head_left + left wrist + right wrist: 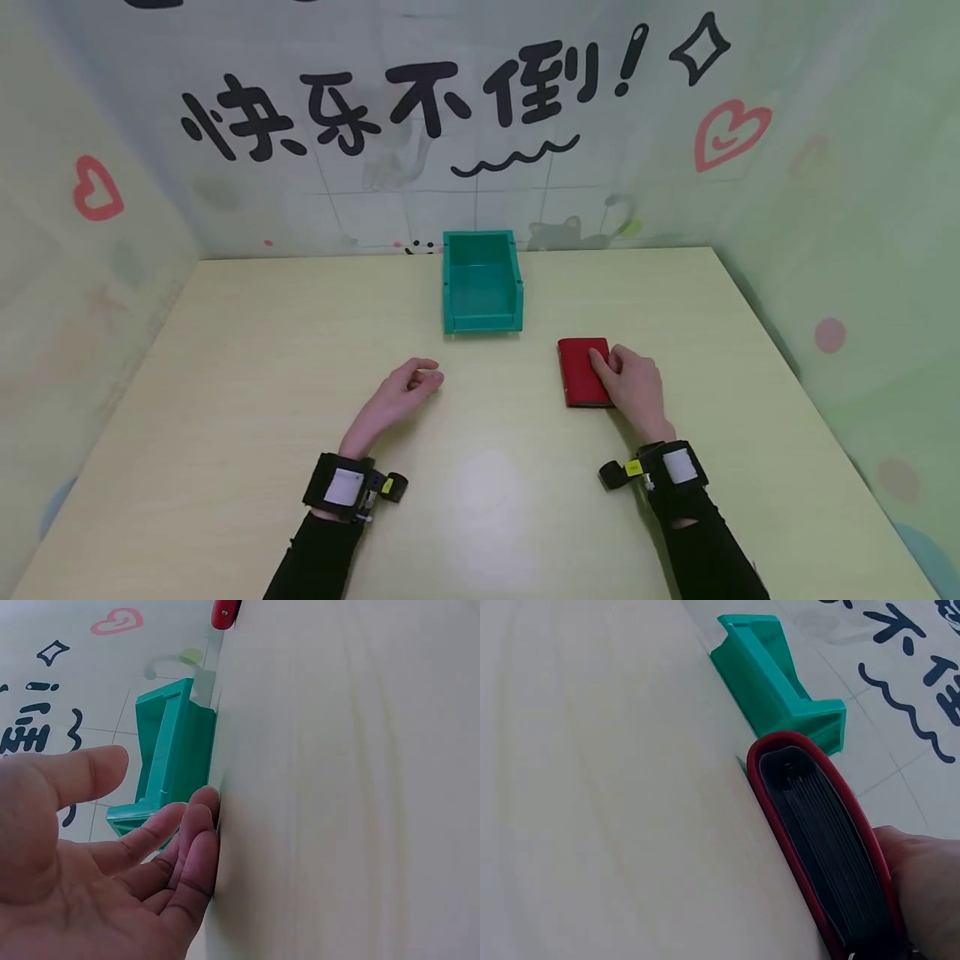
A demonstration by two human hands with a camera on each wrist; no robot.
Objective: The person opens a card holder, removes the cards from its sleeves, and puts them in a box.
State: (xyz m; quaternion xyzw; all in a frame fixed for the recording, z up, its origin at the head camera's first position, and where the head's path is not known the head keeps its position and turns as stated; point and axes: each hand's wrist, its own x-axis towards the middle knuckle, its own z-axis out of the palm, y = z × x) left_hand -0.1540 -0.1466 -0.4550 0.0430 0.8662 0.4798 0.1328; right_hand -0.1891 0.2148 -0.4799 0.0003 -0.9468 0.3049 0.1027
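Observation:
A red booklet (583, 373) with a rounded spine lies on the right part of the table in the head view. My right hand (637, 392) has its thumb on the cover and its fingers curled at the right edge, pinching it. In the right wrist view the red cover (867, 838) and dark inner leaves (829, 851) show end-on, with part of the hand (926, 889) behind. My left hand (397, 398) rests by the middle of the table, fingers loosely bent and holding nothing; the left wrist view shows its palm (97, 885) turned up.
A teal open-fronted bin (483, 323) stands at the back middle of the pale table (225, 433), left of and behind the booklet. A printed cloth backdrop (360, 192) rises along the table's back and sides.

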